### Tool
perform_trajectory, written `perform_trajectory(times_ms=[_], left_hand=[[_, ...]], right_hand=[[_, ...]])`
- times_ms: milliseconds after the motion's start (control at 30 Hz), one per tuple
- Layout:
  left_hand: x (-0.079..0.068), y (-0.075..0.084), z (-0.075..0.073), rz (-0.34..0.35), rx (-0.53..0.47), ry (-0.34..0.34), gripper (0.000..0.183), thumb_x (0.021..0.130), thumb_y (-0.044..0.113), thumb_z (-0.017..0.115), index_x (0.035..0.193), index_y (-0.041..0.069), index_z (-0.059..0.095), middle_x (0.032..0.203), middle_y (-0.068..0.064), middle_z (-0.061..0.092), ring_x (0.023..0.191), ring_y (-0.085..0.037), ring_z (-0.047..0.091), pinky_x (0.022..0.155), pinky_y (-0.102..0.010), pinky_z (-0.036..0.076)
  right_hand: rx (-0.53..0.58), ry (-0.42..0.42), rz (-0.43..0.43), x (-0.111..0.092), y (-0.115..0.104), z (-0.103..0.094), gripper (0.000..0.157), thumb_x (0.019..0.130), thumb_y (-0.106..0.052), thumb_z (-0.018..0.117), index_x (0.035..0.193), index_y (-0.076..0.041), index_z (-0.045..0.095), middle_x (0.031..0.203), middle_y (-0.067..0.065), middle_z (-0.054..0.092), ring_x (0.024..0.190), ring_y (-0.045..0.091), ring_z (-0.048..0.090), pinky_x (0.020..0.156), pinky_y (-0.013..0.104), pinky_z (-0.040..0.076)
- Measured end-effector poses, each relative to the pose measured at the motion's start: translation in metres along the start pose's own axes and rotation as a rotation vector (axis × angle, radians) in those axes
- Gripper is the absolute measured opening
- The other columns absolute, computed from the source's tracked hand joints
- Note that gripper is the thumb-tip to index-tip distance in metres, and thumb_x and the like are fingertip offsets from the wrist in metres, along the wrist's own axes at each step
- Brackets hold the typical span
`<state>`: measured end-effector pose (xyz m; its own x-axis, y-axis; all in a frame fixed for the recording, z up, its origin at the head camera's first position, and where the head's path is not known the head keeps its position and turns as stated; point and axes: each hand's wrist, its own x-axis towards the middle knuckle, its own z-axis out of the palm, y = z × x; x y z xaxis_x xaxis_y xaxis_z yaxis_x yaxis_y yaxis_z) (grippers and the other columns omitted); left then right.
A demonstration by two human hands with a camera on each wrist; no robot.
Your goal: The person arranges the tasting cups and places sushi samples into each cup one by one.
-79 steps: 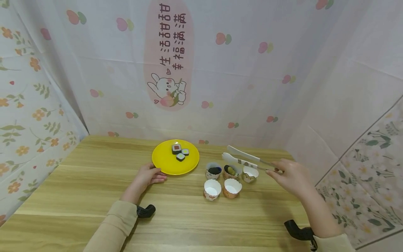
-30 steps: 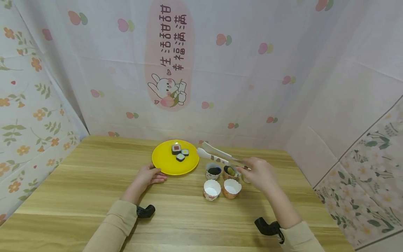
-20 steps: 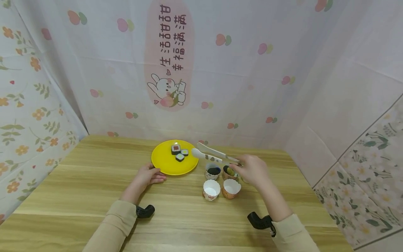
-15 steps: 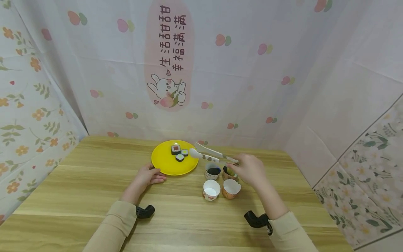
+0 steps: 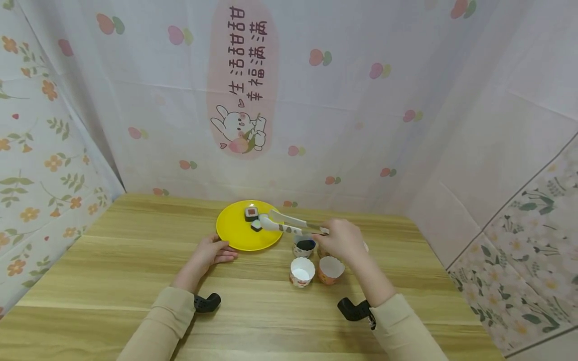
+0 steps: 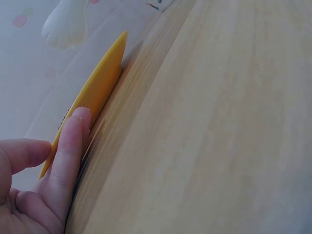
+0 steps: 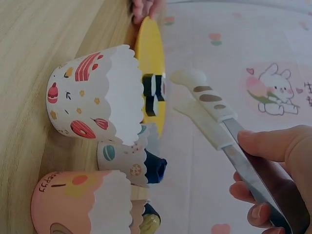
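Tongs (image 5: 291, 230) are extending leftward from our right hand (image 5: 340, 238), whose thumb and fingers are gripping the metal arms; their long axis is running nearly parallel to the wooden worktop's (image 5: 253, 316) far edge. The white tips are standing parted, with nothing visible between them, and in the head view they are hanging over the right side of the yellow plate (image 5: 232, 231). The sushi pieces are lying on that plate, to the left of our right-hand grip: a large sushi piece (image 5: 251, 213) is sitting toward the far rim, a small sushi piece (image 5: 256, 225) is resting just nearer to us, and the tips are covering whatever lies immediately beside them. We cannot tell whether metal or plastic is touching any piece. Our left hand (image 5: 212, 253) is the nearer one to the sushi, pinching the plate's near-left rim between thumb and fingers, close to the worktop's far edge. Below the tongs, between plate and right hand, a paper cup with dark contents (image 5: 301, 253) is standing in the low path; a cup with an olive-green piece (image 7: 138, 213) is standing beside it, while a white patterned cup (image 7: 83, 95) and an orange cup (image 7: 61, 204) are occupying places closer to the worktop's near edge.
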<state>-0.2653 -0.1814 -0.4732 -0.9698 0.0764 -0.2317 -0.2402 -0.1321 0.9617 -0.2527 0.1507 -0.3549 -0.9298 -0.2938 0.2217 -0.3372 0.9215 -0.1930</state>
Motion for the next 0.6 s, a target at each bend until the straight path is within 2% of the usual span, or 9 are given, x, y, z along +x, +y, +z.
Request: perform_trajectory(times_ms=[200, 333, 467, 600], left_hand=[[0.0, 0.001, 0.0, -0.004, 0.0, 0.003, 0.041, 0.101, 0.003, 0.04, 0.136, -0.014, 0.028, 0.085, -0.016, 0.065, 0.072, -0.022, 0.069, 0.069, -0.033, 0.059], [0.0, 0.001, 0.0, -0.007, 0.002, 0.01, 0.041, 0.101, 0.003, 0.04, 0.136, -0.013, 0.028, 0.085, -0.016, 0.065, 0.072, -0.022, 0.069, 0.069, -0.033, 0.059], [-0.001, 0.002, 0.0, -0.003, 0.002, 0.008, 0.043, 0.101, 0.003, 0.04, 0.138, -0.014, 0.026, 0.087, -0.017, 0.064, 0.073, -0.023, 0.069, 0.07, -0.033, 0.059], [-0.002, 0.002, 0.0, -0.006, 0.005, 0.004, 0.046, 0.101, 0.003, 0.04, 0.141, -0.013, 0.022, 0.089, -0.018, 0.064, 0.073, -0.023, 0.069, 0.071, -0.033, 0.058]], right_hand=[[0.007, -0.013, 0.006, 0.006, -0.008, 0.004, 0.037, 0.083, -0.041, 0.072, 0.109, -0.014, 0.074, 0.096, 0.003, 0.071, 0.062, 0.013, 0.057, 0.043, 0.027, 0.039], [0.004, -0.013, -0.001, 0.01, -0.011, 0.008, 0.03, 0.083, -0.038, 0.074, 0.103, -0.016, 0.075, 0.086, -0.002, 0.069, 0.059, 0.011, 0.053, 0.044, 0.027, 0.039], [-0.016, -0.019, -0.018, 0.014, -0.013, 0.012, 0.022, 0.083, -0.037, 0.074, 0.089, -0.016, 0.075, 0.07, -0.007, 0.063, 0.056, 0.011, 0.051, 0.045, 0.028, 0.039], [-0.037, -0.027, -0.029, 0.017, -0.014, 0.015, 0.021, 0.083, -0.037, 0.074, 0.084, -0.016, 0.075, 0.069, -0.008, 0.061, 0.056, 0.01, 0.051, 0.046, 0.028, 0.04]])
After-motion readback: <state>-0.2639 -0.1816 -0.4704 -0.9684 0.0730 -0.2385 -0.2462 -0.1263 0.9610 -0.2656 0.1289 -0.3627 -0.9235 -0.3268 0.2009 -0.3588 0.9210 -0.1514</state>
